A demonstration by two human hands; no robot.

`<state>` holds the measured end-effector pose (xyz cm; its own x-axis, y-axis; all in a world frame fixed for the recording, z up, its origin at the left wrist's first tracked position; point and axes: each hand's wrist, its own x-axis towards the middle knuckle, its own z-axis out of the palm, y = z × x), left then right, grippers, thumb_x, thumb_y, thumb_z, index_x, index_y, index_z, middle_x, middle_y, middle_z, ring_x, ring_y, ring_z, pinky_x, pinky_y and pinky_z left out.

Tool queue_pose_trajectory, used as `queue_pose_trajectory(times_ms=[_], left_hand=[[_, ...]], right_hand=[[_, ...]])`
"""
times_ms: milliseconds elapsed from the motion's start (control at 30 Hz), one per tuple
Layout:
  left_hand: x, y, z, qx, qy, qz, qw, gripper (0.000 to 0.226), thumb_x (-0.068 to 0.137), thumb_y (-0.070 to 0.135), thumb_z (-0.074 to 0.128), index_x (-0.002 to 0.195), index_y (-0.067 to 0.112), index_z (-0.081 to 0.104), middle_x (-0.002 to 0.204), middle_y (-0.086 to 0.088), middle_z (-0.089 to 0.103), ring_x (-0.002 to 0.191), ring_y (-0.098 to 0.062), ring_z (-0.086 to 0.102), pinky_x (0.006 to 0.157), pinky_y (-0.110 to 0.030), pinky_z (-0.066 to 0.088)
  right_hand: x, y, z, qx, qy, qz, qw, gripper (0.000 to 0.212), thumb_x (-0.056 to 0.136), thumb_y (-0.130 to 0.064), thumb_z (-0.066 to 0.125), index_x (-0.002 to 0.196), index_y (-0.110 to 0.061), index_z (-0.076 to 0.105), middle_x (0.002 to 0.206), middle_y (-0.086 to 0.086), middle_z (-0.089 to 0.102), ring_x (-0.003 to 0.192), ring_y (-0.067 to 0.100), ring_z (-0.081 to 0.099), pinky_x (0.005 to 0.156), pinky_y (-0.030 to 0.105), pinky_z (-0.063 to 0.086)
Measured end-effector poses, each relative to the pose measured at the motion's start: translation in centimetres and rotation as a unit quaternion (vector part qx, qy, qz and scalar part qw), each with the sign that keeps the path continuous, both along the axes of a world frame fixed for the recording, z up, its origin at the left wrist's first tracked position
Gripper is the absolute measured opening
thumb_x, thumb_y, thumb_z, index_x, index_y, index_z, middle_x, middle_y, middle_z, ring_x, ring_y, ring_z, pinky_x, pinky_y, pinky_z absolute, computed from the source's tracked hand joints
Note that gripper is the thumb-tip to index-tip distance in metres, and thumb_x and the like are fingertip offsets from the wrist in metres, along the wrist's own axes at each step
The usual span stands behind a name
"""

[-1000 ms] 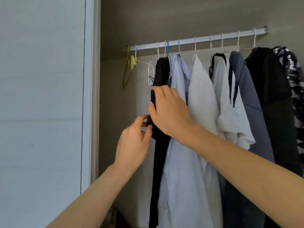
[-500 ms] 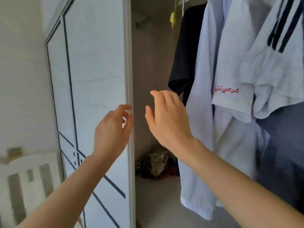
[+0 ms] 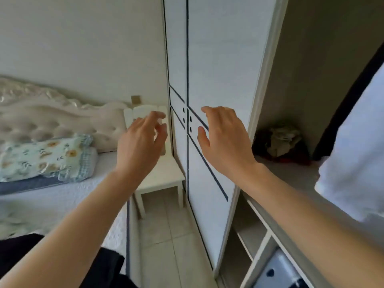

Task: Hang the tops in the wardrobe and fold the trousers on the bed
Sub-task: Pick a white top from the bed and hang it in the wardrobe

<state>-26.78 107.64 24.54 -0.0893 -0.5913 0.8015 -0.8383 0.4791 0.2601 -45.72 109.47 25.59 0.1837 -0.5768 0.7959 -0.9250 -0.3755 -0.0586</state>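
My left hand (image 3: 141, 142) and my right hand (image 3: 223, 138) are both raised in front of me with relaxed fingers, holding nothing. They hover before the white wardrobe door (image 3: 214, 80). At the right edge hangs a pale blue-white top (image 3: 357, 152) inside the open wardrobe, with a black garment (image 3: 353, 96) behind it. The bed (image 3: 52, 204) lies at the left. Dark clothing (image 3: 104, 267) lies on its near corner at the bottom of the view, partly hidden by my left arm.
A small white chair (image 3: 160, 173) stands between the bed and the wardrobe. A floral pillow (image 3: 45, 156) lies against the tufted headboard (image 3: 62, 119). A heap of clothes (image 3: 280, 142) sits on the wardrobe shelf (image 3: 295, 175). A tiled floor strip (image 3: 166, 235) runs beside the bed.
My view has swung left and down from the hanging rail to the bed and wardrobe door. Both hands let go of the black top and drew away from the clothes.
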Motion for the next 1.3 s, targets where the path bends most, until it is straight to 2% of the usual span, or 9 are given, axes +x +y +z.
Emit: queue_pose_trajectory(times_ms=[100, 333, 533, 667, 833, 933, 1067, 1167, 1300], left_hand=[[3.3, -0.3, -4.0, 0.031, -0.001, 0.040, 0.999, 0.020, 0.098, 0.021, 0.054, 0.115, 0.014, 0.061, 0.082, 0.005, 0.062, 0.073, -0.019, 0.061, 0.054, -0.036, 0.052], [11.2, -0.1, -15.1, 0.154, 0.003, 0.123, 0.980, 0.018, 0.097, 0.016, 0.056, 0.113, 0.010, 0.062, 0.079, -0.002, 0.066, 0.071, -0.021, 0.060, 0.052, -0.036, 0.049], [17.3, 0.4, -23.9, 0.290, 0.056, 0.226, 0.928, 0.022, 0.100, 0.024, 0.049, 0.119, 0.018, 0.059, 0.084, 0.004, 0.066, 0.079, -0.018, 0.060, 0.057, -0.038, 0.051], [21.8, -0.1, -29.1, 0.357, 0.074, 0.280, 0.888, 0.024, 0.100, 0.025, 0.047, 0.121, 0.019, 0.057, 0.087, 0.005, 0.065, 0.082, -0.017, 0.060, 0.058, -0.032, 0.045], [26.0, -0.1, -34.8, 0.451, 0.131, 0.334, 0.817, 0.026, 0.100, 0.026, 0.046, 0.122, 0.020, 0.056, 0.095, 0.004, 0.067, 0.080, -0.018, 0.062, 0.064, -0.040, 0.054], [28.2, -0.2, -38.0, 0.494, 0.168, 0.368, 0.769, 0.027, 0.100, 0.026, 0.044, 0.124, 0.020, 0.055, 0.097, 0.003, 0.067, 0.075, -0.020, 0.062, 0.061, -0.038, 0.054], [31.9, -2.0, -41.6, 0.535, 0.206, 0.408, 0.710, 0.029, 0.100, 0.025, 0.046, 0.127, 0.017, 0.053, 0.108, 0.001, 0.065, 0.082, -0.020, 0.063, 0.064, -0.037, 0.055], [35.2, -4.0, -43.7, 0.563, 0.239, 0.440, 0.658, 0.031, 0.100, 0.027, 0.047, 0.128, 0.015, 0.053, 0.113, -0.002, 0.062, 0.088, -0.020, 0.061, 0.066, -0.034, 0.050], [38.7, -5.9, -46.5, 0.595, 0.311, 0.466, 0.576, 0.037, 0.100, 0.028, 0.050, 0.132, 0.011, 0.051, 0.112, -0.008, 0.064, 0.075, -0.015, 0.057, 0.055, -0.025, 0.037]], right_hand=[[2.4, -1.4, -3.6, 0.028, -0.005, 0.027, 0.999, 0.034, 0.091, -0.014, 0.058, 0.122, -0.001, 0.056, 0.108, 0.015, 0.064, 0.103, 0.032, 0.059, 0.084, 0.041, 0.051], [9.5, -5.0, -14.3, 0.147, 0.004, 0.110, 0.983, 0.036, 0.092, -0.015, 0.057, 0.125, -0.002, 0.054, 0.110, 0.014, 0.063, 0.105, 0.031, 0.058, 0.087, 0.040, 0.052], [16.9, -7.9, -23.6, 0.274, 0.053, 0.159, 0.947, 0.036, 0.091, -0.014, 0.057, 0.124, 0.001, 0.056, 0.109, 0.015, 0.065, 0.104, 0.034, 0.059, 0.088, 0.044, 0.051], [22.0, -9.7, -28.7, 0.349, 0.100, 0.189, 0.913, 0.036, 0.092, -0.013, 0.056, 0.126, 0.001, 0.055, 0.110, 0.015, 0.064, 0.106, 0.034, 0.058, 0.088, 0.042, 0.049], [27.6, -12.7, -33.4, 0.431, 0.161, 0.216, 0.861, 0.034, 0.099, -0.019, 0.044, 0.129, -0.005, 0.051, 0.121, 0.011, 0.059, 0.117, 0.029, 0.051, 0.095, 0.038, 0.045], [30.5, -15.3, -36.1, 0.467, 0.201, 0.235, 0.828, 0.031, 0.100, -0.019, 0.040, 0.127, -0.007, 0.049, 0.122, 0.008, 0.058, 0.115, 0.027, 0.049, 0.091, 0.036, 0.045], [34.9, -19.7, -40.0, 0.504, 0.256, 0.268, 0.780, 0.032, 0.100, -0.019, 0.037, 0.128, -0.008, 0.047, 0.127, 0.007, 0.055, 0.116, 0.026, 0.047, 0.086, 0.034, 0.045], [38.7, -22.8, -42.6, 0.527, 0.297, 0.293, 0.741, 0.033, 0.101, -0.019, 0.036, 0.130, -0.007, 0.045, 0.129, 0.008, 0.054, 0.118, 0.027, 0.047, 0.091, 0.036, 0.045], [44.1, -26.0, -45.9, 0.559, 0.341, 0.313, 0.688, 0.036, 0.102, -0.022, 0.033, 0.134, -0.008, 0.043, 0.133, 0.008, 0.052, 0.121, 0.027, 0.044, 0.094, 0.040, 0.045]])
